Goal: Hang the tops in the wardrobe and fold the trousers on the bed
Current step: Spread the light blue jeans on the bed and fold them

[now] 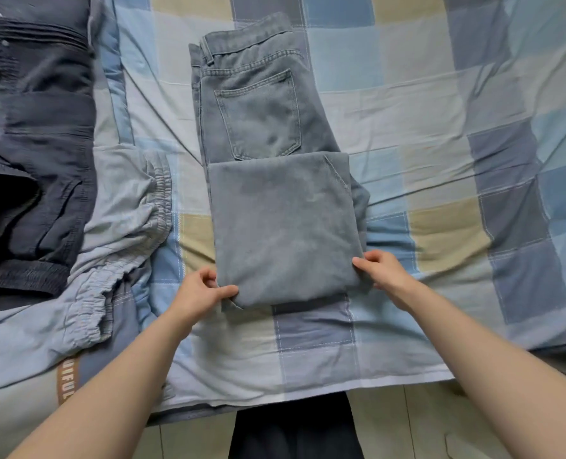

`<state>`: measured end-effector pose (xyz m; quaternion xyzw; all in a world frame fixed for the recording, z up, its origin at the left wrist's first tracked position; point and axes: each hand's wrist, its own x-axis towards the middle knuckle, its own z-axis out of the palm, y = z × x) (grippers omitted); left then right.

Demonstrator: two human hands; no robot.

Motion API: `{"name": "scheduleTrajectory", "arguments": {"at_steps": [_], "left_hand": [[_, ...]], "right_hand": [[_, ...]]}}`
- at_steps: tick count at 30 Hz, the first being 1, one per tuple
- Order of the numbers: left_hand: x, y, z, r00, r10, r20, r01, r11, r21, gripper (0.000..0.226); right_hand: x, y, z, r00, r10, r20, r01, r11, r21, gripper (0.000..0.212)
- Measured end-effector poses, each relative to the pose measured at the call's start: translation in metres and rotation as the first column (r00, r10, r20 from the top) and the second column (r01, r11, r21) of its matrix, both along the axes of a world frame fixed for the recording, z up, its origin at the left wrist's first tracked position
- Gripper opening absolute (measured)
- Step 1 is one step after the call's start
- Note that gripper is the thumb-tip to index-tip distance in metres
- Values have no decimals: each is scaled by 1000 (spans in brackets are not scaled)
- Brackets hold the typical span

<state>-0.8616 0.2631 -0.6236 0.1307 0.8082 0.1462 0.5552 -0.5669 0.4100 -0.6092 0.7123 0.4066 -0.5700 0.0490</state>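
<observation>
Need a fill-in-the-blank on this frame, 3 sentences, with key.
1. Both hands grip the ____ edge of the grey jeans.
2. The jeans' back ____ faces up.
3. The left hand holds the fold's ____ corner; the right hand holds the other.
4. The jeans lie on a ____ bedsheet.

Missing: folded; pocket; left; checked

a bed [423, 104] with a checked sheet carries grey jeans [275, 160] at its middle. dark trousers [33, 144] and pale elastic-waisted trousers [122, 226] lie toward its left edge.
</observation>
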Motion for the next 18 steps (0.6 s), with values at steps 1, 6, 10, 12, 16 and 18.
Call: {"name": "scheduleTrajectory", "arguments": {"at_steps": [1,6,10,12,16,18], "left_hand": [[-4,3,-1,996,-66,-65,61,995,-84,45],[9,61,19,871,-263,-416,208,963,-173,107],[28,134,24,604,-322,-729,627,756,185,76],[36,171,8,530,-438,-727,771,606,196,70],[44,222,-10,409,-663,-627,858,514,17,86],[47,229,-11,339,-704,-624,875,479,-66,87]], "right_hand": [[5,4,-2,999,28,25,-28,1000,3,7],[23,53,-10,991,-81,109,76,996,51,6],[12,102,-9,998,-44,49,38,992,119,20],[3,122,-11,999,8,36,-13,989,147,24],[-14,143,-21,993,114,-38,-110,988,111,21],[-20,150,-26,988,152,-32,-148,984,95,20]]}}
